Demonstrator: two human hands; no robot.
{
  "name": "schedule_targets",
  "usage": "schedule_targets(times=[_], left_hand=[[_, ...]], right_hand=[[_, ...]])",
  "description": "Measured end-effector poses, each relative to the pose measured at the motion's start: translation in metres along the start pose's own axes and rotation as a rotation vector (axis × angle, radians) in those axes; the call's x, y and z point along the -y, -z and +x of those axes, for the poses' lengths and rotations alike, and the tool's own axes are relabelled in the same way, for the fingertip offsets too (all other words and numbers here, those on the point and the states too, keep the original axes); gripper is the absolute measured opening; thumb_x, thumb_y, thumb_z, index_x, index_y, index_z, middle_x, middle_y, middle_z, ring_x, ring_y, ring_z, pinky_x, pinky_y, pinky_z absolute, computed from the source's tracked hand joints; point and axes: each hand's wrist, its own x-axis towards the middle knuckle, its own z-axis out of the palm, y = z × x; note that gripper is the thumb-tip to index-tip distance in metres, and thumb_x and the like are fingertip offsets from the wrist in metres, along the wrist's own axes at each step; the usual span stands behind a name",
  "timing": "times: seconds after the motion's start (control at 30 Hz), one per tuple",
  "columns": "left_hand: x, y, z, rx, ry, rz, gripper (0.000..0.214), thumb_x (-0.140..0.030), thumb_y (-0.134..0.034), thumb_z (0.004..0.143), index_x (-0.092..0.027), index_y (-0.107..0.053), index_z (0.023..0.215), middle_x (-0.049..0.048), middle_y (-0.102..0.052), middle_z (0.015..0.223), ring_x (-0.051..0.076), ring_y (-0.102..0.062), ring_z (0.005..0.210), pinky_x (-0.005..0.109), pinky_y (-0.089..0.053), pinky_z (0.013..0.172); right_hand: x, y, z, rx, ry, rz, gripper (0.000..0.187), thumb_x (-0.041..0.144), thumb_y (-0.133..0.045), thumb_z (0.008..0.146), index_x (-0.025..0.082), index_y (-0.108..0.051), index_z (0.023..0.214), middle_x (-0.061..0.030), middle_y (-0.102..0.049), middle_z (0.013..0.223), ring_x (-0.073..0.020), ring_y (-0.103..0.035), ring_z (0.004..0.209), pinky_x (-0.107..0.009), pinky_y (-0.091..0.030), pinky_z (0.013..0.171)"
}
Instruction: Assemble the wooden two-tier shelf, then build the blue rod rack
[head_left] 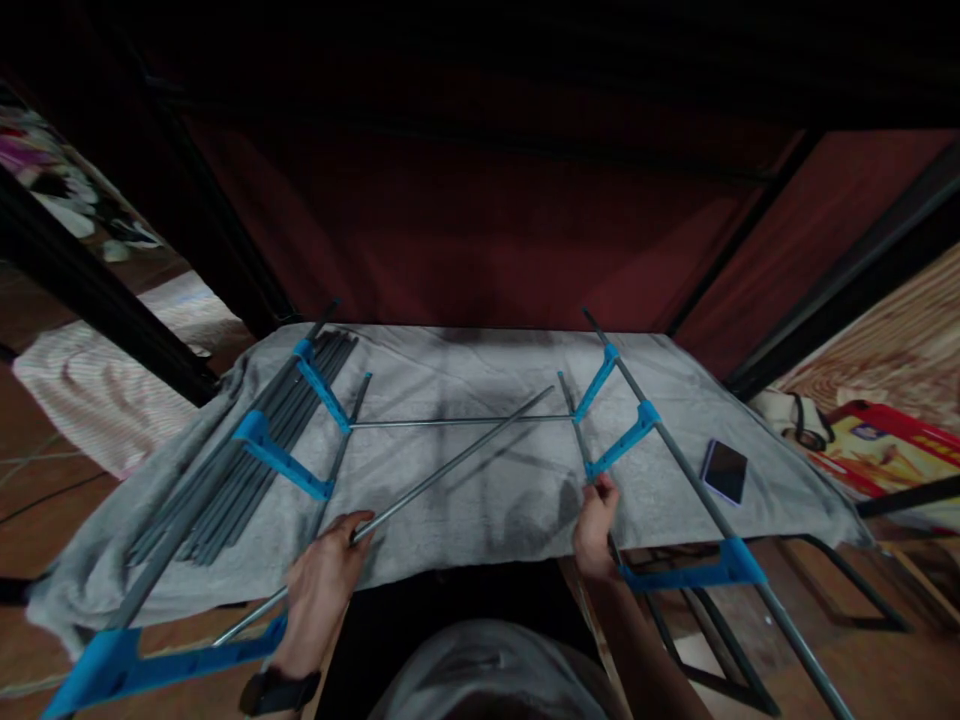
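While my left hand (324, 580) clamps the loose rod (450, 462), slanting up-right toward the blue connector (622, 445), my right hand (596, 525) pinches that connector's near end.

A thin grey metal rod (450, 462) lies slanted across the grey cloth, its near end gripped, while a second grey rod (581, 440) runs between blue plastic connectors (621, 440).

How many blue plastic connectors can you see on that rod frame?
6. Left side: far, middle, near by the left hand. Right side: far, middle, near below the right hand. More may be hidden off-frame.
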Motion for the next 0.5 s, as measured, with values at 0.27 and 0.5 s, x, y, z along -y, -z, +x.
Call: schedule_targets(times=[0.27,0.5], left_hand=[[-0.019,-0.025,0.001,0.052,-0.119,0.012,0.033,-0.035,-0.049,0.099,-0.03,-0.072,0.122,0.0038,-0.073,0.12,0.026,-0.072,0.1,0.032,-0.054,0.079],[-0.021,-0.042,0.014,0.087,-0.251,0.008,0.032,-0.028,-0.05,0.096,-0.028,-0.072,0.12,0.005,-0.071,0.123,0.026,-0.072,0.099,0.032,-0.056,0.077]], right_hand=[[0.063,-0.081,-0.027,0.346,-0.303,0.521,0.034,0.03,-0.073,0.069,0.026,-0.062,0.101,-0.0021,-0.07,0.102,-0.0188,-0.065,0.093,-0.034,-0.052,0.088],[0.084,-0.084,-0.005,0.466,-0.427,0.555,0.021,0.032,-0.072,0.075,0.023,-0.066,0.094,-0.0029,-0.075,0.089,-0.0191,-0.069,0.085,-0.032,-0.055,0.078]])
